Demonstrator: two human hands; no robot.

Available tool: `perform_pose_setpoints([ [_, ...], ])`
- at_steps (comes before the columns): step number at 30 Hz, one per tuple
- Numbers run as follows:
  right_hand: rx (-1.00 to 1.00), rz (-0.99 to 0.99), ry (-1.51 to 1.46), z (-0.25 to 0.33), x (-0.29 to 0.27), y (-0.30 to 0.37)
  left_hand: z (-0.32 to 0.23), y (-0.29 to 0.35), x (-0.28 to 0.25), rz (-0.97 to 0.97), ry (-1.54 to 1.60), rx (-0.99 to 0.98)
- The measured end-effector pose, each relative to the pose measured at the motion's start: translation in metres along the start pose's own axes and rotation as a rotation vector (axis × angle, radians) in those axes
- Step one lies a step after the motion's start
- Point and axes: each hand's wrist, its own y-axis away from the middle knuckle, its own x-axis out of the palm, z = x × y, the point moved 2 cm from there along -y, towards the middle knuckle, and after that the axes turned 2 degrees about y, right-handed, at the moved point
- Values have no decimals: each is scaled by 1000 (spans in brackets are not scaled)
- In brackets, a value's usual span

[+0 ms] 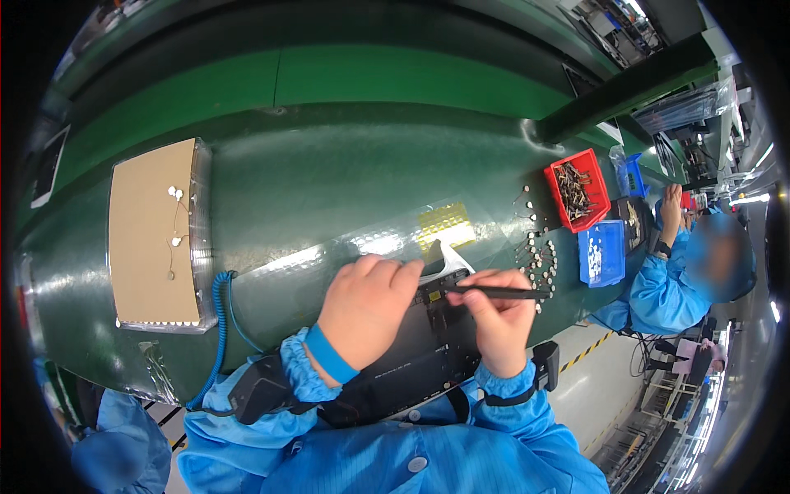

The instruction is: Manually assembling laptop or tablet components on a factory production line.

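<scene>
A flat black panel [411,362], which looks like an electronic device's housing with small parts along its far edge, lies in front of me at the table's near edge. My left hand [366,309] rests over its far left part, fingers bent together; what is under the fingertips is hidden. A slim black stick-like tool [514,292] lies nearly level in my right hand [500,317], its thin end over the panel's far edge. Just beyond the fingertips is a crumpled white strip [451,260]. Behind it lies a yellow sheet [444,224] on clear film.
At right stand a red bin [605,198] of small wired parts and a blue bin [613,247] with white pieces. Small white round parts [539,259] lie scattered nearby. A cardboard-topped stack [148,247] and blue coiled cord [219,329] are at left. A co-worker [675,280] sits at right.
</scene>
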Motion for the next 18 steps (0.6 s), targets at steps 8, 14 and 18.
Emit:
perform_pose_setpoints([
  [8, 105, -10, 55, -26, 5, 10, 14, 16, -1, 39, 89, -99],
  [14, 111, 6, 122, -27, 8, 9, 16, 16, -2, -19, 210, -76],
  [18, 126, 15, 121, -27, 8, 10, 18, 17, 0, -44, 223, -60],
])
